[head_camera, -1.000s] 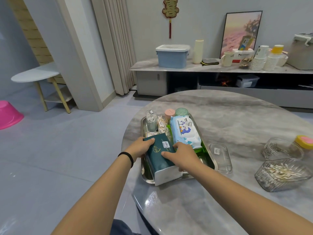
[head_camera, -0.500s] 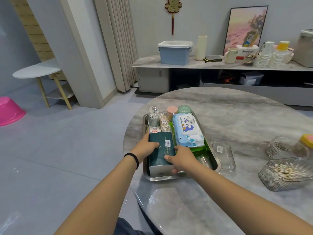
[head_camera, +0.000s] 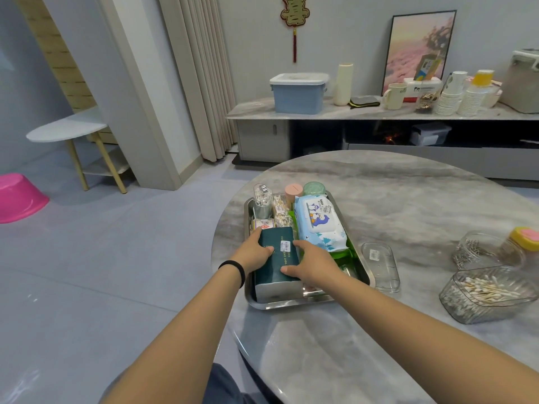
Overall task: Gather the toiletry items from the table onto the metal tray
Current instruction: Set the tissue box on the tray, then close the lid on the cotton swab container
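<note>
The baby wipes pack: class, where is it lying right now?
In the head view, the baby wipes pack lies in the metal tray, on its right side, beside the dark green tissue pack and before two round tubs.

Pink basin (head_camera: 17, 196) on floor, blue lidded bin (head_camera: 298, 91) on sideboard — stacked paper cups (head_camera: 449, 97) nearby

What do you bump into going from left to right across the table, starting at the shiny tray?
metal tray → clear lid → box of cotton swabs
</note>
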A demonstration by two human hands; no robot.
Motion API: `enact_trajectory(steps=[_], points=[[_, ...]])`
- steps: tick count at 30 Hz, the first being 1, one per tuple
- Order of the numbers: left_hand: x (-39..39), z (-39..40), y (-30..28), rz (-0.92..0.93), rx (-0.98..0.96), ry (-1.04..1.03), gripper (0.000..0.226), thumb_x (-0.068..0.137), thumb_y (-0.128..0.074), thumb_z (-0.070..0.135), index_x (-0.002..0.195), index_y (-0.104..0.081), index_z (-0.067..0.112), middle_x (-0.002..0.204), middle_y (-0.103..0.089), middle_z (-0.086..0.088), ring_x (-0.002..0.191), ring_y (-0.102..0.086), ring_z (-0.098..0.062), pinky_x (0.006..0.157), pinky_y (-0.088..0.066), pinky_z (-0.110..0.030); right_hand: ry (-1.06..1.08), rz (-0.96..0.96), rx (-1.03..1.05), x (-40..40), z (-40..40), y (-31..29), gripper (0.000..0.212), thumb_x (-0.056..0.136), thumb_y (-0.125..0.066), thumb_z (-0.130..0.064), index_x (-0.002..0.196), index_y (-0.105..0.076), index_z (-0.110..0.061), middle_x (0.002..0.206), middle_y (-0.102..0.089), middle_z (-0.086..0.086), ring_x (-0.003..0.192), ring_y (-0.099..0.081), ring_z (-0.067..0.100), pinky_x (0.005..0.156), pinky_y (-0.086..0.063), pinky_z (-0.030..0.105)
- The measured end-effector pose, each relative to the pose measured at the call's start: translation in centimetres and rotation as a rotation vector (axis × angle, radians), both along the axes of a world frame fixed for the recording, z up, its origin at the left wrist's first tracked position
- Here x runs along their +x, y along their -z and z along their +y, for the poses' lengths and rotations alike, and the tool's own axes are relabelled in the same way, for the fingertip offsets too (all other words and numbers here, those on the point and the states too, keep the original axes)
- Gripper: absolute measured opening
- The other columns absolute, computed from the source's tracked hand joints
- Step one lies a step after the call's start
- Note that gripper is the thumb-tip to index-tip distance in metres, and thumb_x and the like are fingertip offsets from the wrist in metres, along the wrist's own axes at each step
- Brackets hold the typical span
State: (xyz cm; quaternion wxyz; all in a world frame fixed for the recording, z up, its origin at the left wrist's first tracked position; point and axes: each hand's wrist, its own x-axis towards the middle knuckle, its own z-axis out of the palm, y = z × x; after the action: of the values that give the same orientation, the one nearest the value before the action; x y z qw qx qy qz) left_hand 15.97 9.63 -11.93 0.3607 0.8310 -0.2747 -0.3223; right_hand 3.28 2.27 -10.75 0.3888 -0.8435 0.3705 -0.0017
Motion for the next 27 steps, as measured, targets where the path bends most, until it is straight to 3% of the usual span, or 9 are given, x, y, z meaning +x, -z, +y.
enact_trajectory(steps=[3,6,12,15,18,21,23,27], points=[[-1.3,-0.3,-0.8,-0.095,-0.017,0.014,0.06,0.095,-0.05,0.021,0.147,-0.022,0.014,0.151,-0.033,-0.009,0.133,-0.041,-0.028,0.107,-0.039,-0.035,0.046,-0.044,-0.005,-0.9,-0.5,-0.3,0.071,0.079,-0.07,-0.037,0.141,-0.037,-0.022,0.139,-0.05,0.004,0.124,-0.05,0.022,0.098,-0.047,0.033],[-3.2,-1.0,-1.6,-0.186,-0.033,0.062,0.058,0.095,-0.048,0.026,0.146,-0.025,0.013,0.155,-0.026,-0.009,0.14,-0.032,-0.025,0.114,-0.031,-0.037,0.08,-0.082,-0.022,-2.7,-1.6,-1.1,0.064,0.081,-0.068,-0.037,0.138,-0.042,-0.022,0.132,-0.055,0.008,0.117,-0.054,0.024,0.087,-0.048,0.03],[-8.3,-3.8,-2.6,-0.171,-0.101,0.152,0.045,0.096,-0.045,0.021,0.14,-0.038,0.018,0.148,-0.038,-0.008,0.123,-0.049,-0.028,0.085,-0.049,-0.028,0.147,-0.055,-0.123,-8.2,-4.7,-1.7,0.056,0.081,-0.068,-0.033,0.132,-0.049,-0.021,0.106,-0.058,0.001,0.095,-0.057,0.018,0.076,-0.044,0.027],[-10.6,-5.6,-2.2,-0.173,-0.107,0.199,0.041,0.094,-0.047,0.016,0.135,-0.045,0.016,0.145,-0.041,-0.009,0.13,-0.042,-0.026,0.097,-0.043,-0.029,0.19,-0.013,-0.168,-11.3,-6.2,-1.4,0.049,0.082,-0.067,-0.031,0.128,-0.053,-0.02,0.103,-0.058,0.002,0.1,-0.059,0.02,0.08,-0.043,0.028],[-12.9,-7.4,-1.7,-0.147,-0.096,0.249,0.041,0.091,-0.045,0.012,0.132,-0.049,0.014,0.138,-0.051,-0.009,0.127,-0.047,-0.024,0.102,-0.039,-0.029,0.201,0.011,-0.172,-13.4,-7.6,-0.4,0.047,0.083,-0.065,-0.029,0.127,-0.054,-0.016,0.094,-0.048,-0.004,0.088,-0.053,0.016,0.074,-0.038,0.024],[-14.4,-9.1,-1.1,-0.156,-0.082,0.32,0.044,0.089,-0.042,0.005,0.132,-0.051,0.009,0.136,-0.054,-0.009,0.125,-0.05,-0.023,0.102,-0.037,-0.026,0.197,0.051,-0.126,-14.3,-8.5,0.5,0.048,0.087,-0.062,-0.025,0.131,-0.052,-0.012,0.104,-0.056,0.003,0.102,-0.057,0.02,0.08,-0.038,0.023],[-15.2,-10.2,-0.3,-0.216,-0.053,0.376,0.043,0.089,-0.043,0.006,0.13,-0.053,0.01,0.135,-0.056,-0.009,0.124,-0.052,-0.023,0.101,-0.037,-0.025,0.196,0.08,-0.097,-14.4,-9.1,1.1,0.048,0.088,-0.06,-0.025,0.134,-0.05,-0.011,0.127,-0.059,0.009,0.117,-0.055,0.022,0.092,-0.041,0.024],[-15.5,-11.2,2.2,-0.468,0.07,0.546,0.036,0.089,-0.049,0.017,0.123,-0.06,0.018,0.128,-0.062,-0.005,0.12,-0.053,-0.025,0.103,-0.033,-0.035,0.195,0.16,-0.015,-13.8,-10.2,2.4,0.048,0.09,-0.055,-0.024,0.134,-0.048,-0.005,0.138,-0.052,0.013,0.127,-0.05,0.025,0.1,-0.04,0.027]])
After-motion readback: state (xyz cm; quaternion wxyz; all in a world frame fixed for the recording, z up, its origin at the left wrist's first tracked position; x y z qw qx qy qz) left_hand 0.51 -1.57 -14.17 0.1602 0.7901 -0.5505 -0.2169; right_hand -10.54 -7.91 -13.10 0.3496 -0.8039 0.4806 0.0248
